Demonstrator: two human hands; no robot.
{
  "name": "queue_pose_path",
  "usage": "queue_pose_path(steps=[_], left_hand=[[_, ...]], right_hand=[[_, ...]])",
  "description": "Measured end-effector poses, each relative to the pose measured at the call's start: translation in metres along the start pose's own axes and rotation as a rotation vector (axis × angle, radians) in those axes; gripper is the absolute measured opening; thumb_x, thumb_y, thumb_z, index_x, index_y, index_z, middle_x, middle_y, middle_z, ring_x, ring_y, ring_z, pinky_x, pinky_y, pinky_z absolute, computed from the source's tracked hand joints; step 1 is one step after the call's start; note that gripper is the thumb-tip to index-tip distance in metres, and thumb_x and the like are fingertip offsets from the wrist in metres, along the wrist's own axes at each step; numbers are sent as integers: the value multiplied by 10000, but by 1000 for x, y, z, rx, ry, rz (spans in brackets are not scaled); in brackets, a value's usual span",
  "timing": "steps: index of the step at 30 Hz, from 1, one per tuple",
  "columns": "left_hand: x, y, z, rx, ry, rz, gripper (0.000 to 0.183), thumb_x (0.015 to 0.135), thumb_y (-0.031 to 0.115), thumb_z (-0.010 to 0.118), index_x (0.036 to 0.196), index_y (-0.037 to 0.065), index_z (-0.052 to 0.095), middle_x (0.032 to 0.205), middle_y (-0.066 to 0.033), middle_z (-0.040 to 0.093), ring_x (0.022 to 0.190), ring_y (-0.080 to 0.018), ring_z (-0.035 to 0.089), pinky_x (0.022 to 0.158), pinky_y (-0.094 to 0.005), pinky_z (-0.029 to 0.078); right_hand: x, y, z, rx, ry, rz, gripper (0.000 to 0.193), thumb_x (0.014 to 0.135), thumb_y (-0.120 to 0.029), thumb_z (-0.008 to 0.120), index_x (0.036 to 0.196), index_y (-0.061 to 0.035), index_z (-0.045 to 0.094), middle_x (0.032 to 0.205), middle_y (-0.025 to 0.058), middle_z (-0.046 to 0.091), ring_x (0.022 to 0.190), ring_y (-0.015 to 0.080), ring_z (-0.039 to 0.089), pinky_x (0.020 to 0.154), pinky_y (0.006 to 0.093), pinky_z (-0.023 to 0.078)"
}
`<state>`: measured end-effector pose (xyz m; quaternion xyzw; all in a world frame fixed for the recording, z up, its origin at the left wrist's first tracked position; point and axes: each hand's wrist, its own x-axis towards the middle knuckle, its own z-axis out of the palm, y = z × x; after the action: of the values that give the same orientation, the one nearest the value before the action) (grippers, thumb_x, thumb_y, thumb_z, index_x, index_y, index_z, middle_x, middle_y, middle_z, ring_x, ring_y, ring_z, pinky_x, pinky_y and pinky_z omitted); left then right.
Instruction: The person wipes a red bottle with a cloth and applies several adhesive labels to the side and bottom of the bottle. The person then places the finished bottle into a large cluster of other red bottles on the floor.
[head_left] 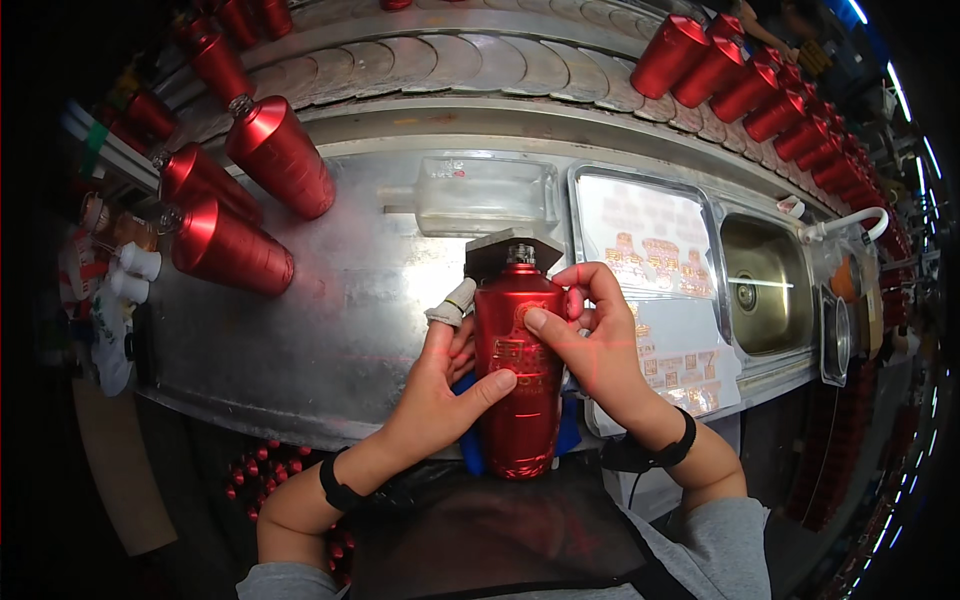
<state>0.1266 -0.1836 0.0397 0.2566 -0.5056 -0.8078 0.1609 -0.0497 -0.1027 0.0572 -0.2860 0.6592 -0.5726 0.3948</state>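
A shiny red glass bottle (520,425) with a clear threaded neck leans toward me at the front edge of the metal worktop. My left hand (432,392) is closed round its left side, thumb on the front; a pale cover wraps one fingertip. On the bottle's right, my right hand (600,345) grips near the shoulder, its thumb pressed by a round gold emblem (527,314). Gold marks also show on the bottle's front. Behind the neck sits a dark angular block (500,243). What supports the bottle underneath is partly hidden, with blue material showing beside it.
Several red bottles (280,160) stand on the worktop (340,330) at left. A clear rectangular glass bottle (487,195) lies behind my bottle. To the right are a tray (572,190) with sheets of gold decals (655,260) and a sink (765,330). A plated conveyor (450,65) carrying red bottles runs behind.
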Motion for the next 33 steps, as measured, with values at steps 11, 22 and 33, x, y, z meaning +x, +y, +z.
queue_pose_path(steps=[11,22,33], left_hand=[[1,-8,-4,48,-9,31,925,913,93,658,1559,93,-4,1532,-178,291,1373,-234,388,1124,-378,326],[3,-8,1,102,-17,55,932,909,107,670,1557,78,-1,1537,-182,289,1363,-236,406,1111,-381,343],[2,-12,-1,121,-21,72,964,889,89,692,1558,80,-2,1534,-181,294,1373,-238,392,1119,-382,328]], right_hand=[[-1,6,-5,49,-44,-30,439,819,-167,789,1131,-46,506,871,-17,444,668,19,493,574,174,425],[2,13,-7,74,-36,-18,426,823,-187,790,1127,-57,520,845,-30,434,652,17,449,567,171,396],[1,15,-10,72,-39,-29,451,807,-199,801,1128,-56,517,848,-26,445,656,18,455,582,175,411]])
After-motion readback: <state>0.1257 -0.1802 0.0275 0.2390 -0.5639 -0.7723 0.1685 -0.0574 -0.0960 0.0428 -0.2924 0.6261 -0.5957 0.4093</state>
